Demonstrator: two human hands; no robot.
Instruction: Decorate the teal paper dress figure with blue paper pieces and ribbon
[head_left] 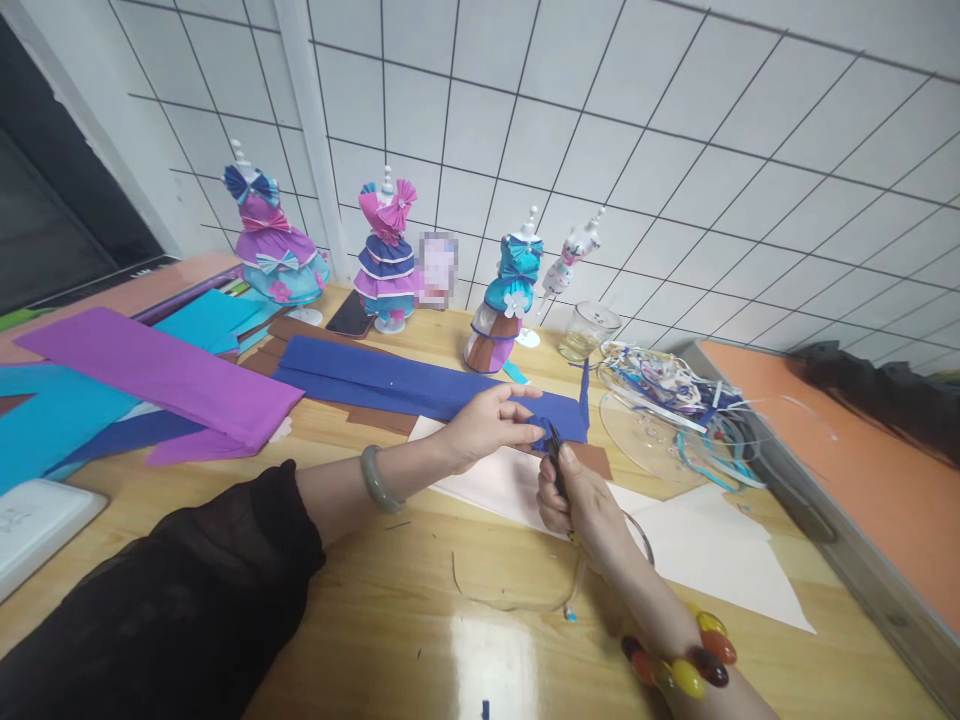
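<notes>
My left hand [491, 428] reaches over the blue paper strip, fingertips pinched on a small crumpled piece of dark blue paper [538, 434]. My right hand [581, 495] is closed around black scissors [555, 460], whose tips point up at that small piece and meet it. Fingers partly hide the scissors' handles. Behind the hands lies a long folded dark blue paper strip [375, 380] with brown paper [596, 461] under it. Beneath my hands are pale pink sheets [720, 545]. A thin cord [517, 606] curls on the table below my right hand.
Several small dress forms, including a teal one [517, 270], stand along the tiled wall. A glass cup [589, 330] and a pile of ribbon scraps [667, 385] are at the right. Purple paper [165, 375], a phone [351, 314] and a white device [45, 525] lie left.
</notes>
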